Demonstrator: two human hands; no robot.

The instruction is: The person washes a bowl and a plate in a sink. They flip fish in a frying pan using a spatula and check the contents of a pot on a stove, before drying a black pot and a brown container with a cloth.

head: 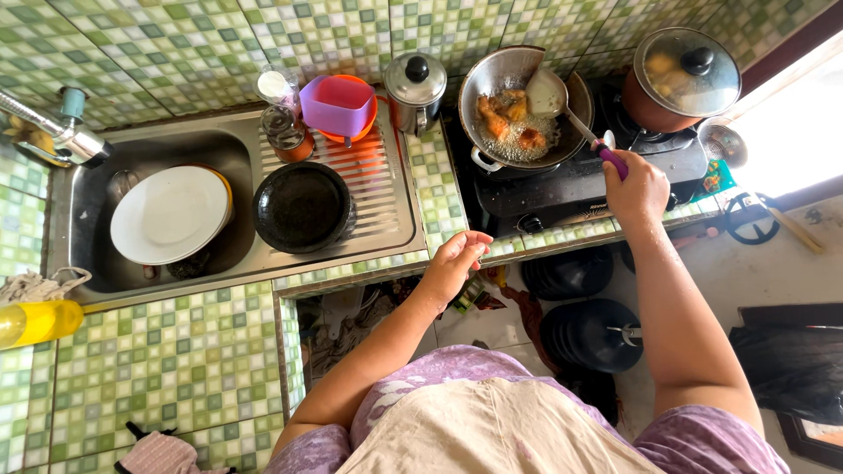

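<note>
Over wok (492,88), skimmer (562,105), apparently rim-clear.

Bright daylight from the overexposed right edge, sharp focus, wide-angle bending at edges.

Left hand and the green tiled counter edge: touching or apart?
Touching. The head view shows the left hand resting on the counter edge, no gap visible.
</note>
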